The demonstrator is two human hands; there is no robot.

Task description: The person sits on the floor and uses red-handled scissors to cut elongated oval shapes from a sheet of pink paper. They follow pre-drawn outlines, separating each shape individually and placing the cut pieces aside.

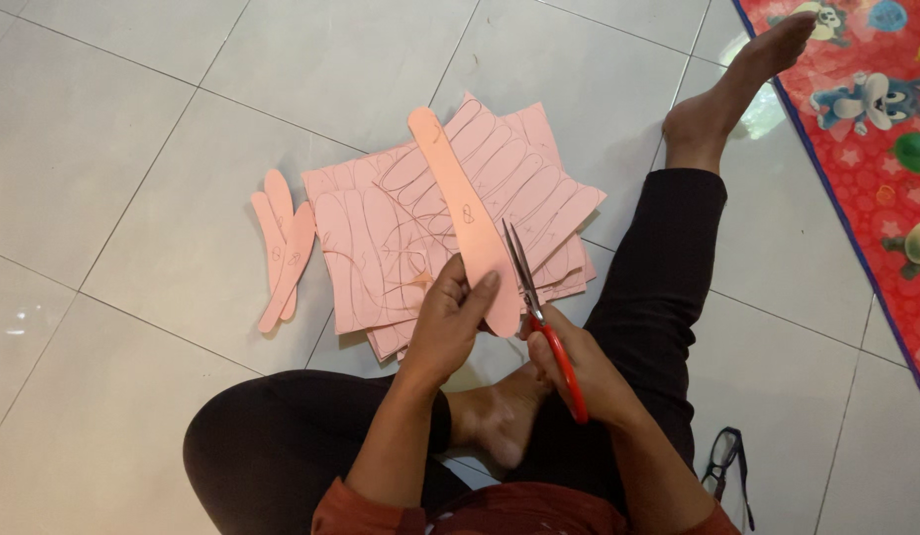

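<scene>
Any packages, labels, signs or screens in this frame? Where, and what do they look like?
None in view. Nearest to it:
Long pink paper cutout, held in the left hand: a small pen mark mid-strip.
Stack of pink paper sheets on the tiled floor: pen outlines.

A stack of pink paper sheets with pencilled outlines (420, 238) is lying on the pale tiled floor (113, 149) at twelve o'clock from the hands. Three pink cut-out paper strips (282, 248) are lying at nine o'clock of it, black-framed glasses (722, 461) at four o'clock, a red cartoon-printed mat (866, 129) at two o'clock.
</scene>
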